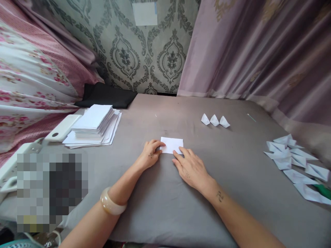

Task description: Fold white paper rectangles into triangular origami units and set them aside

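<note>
A small white folded sheet of paper [171, 144] lies flat on the grey cloth in front of me. My left hand [150, 154] grips its left edge, index finger on top and thumb at the near corner. Across the lower right corner rest the outstretched fingers of my right hand [190, 168], thumb a little apart and nearer to me. Beyond the sheet, to the right, three small folded paper pieces [214, 120] stand in a row. A white bangle [111, 203] circles my left wrist.
A stack of white paper [93, 119] sits at the left, beside a white power bank [63, 128] and a power strip [18, 162]. Several pointed folded papers [283, 158] are heaped at the right edge. Black cloth [107, 94] lies at the back, with curtains [232, 51] behind the table.
</note>
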Demonstrator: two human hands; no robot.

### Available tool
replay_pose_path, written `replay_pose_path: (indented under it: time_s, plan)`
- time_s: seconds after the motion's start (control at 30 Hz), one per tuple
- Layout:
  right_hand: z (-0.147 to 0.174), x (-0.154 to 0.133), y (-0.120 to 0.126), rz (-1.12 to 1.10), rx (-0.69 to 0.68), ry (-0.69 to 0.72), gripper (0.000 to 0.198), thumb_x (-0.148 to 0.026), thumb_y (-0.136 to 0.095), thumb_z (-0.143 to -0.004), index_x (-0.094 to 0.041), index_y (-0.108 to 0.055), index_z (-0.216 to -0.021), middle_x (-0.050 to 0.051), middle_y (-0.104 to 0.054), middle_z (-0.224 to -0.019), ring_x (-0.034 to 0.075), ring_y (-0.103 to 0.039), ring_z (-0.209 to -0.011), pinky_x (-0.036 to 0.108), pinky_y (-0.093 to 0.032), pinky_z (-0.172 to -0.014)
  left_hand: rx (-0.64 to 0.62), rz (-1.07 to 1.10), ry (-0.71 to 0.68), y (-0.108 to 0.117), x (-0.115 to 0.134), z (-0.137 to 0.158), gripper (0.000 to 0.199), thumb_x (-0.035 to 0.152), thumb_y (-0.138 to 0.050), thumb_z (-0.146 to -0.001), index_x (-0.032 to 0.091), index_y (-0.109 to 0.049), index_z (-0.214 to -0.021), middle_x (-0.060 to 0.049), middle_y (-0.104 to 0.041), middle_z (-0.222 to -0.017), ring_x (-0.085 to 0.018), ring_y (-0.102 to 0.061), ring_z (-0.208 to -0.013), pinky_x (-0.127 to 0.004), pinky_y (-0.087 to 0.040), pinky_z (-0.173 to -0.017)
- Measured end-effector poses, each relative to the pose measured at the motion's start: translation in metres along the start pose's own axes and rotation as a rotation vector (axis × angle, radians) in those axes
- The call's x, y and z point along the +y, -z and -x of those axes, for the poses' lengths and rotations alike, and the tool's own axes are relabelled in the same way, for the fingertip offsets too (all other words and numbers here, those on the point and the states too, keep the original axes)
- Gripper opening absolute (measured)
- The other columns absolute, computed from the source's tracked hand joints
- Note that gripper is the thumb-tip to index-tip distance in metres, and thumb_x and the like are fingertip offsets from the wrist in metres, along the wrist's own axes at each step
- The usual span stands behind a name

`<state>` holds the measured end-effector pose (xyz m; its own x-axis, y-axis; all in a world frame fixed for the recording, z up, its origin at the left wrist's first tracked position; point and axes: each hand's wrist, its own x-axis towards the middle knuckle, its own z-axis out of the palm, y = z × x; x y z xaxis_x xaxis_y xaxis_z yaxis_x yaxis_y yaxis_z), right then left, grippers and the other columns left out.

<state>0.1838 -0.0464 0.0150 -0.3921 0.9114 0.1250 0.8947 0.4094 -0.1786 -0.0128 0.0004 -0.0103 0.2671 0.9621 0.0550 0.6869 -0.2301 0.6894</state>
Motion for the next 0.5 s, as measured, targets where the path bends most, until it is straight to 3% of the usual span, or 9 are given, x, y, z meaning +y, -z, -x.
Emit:
replay_pose_path:
  time_s: [0.17,0.33,0.5]
  plan:
    - [0.005,0.006,0.006,-0.024,0.007,-0.050,0.031,-0.028,-0.043,-0.093,-0.021,-0.065,-0.114,0.009,-0.060,-0.122,0.024,-0.055,-0.106,0.035,-0.048,-0.078,-0.032,0.025,-0.005,0.006,-0.001,0.000,0.037,0.007,-0.046,-0.078,0.024,-0.068,-0.101,-0.007,-0.060,-0.112,-0.024,-0.051,-0.106,-0.044,-0.039,-0.097]
    - [0.001,0.021,0.003,-0.051,0.032,-0.019,0.026,-0.018,-0.044,-0.091,-0.022,-0.069,-0.095,0.007,-0.063,-0.106,0.020,-0.057,-0.091,0.031,-0.045,-0.069,-0.057,-0.032,-0.042,0.007,0.002,0.003,0.042,0.003,-0.042,-0.078,0.025,-0.071,-0.099,-0.006,-0.059,-0.112,-0.023,-0.050,-0.105,-0.043,-0.037,-0.099]
    - [-0.008,0.031,-0.003,-0.049,0.087,0.020,0.018,-0.021,-0.047,-0.092,-0.021,-0.065,-0.087,0.005,-0.061,-0.092,0.019,-0.054,-0.086,0.029,-0.043,-0.071,0.054,-0.172,-0.177,0.002,0.001,0.003,0.044,0.001,-0.039,-0.080,0.025,-0.070,-0.098,-0.006,-0.059,-0.110,-0.021,-0.048,-0.096,-0.039,-0.041,-0.092]
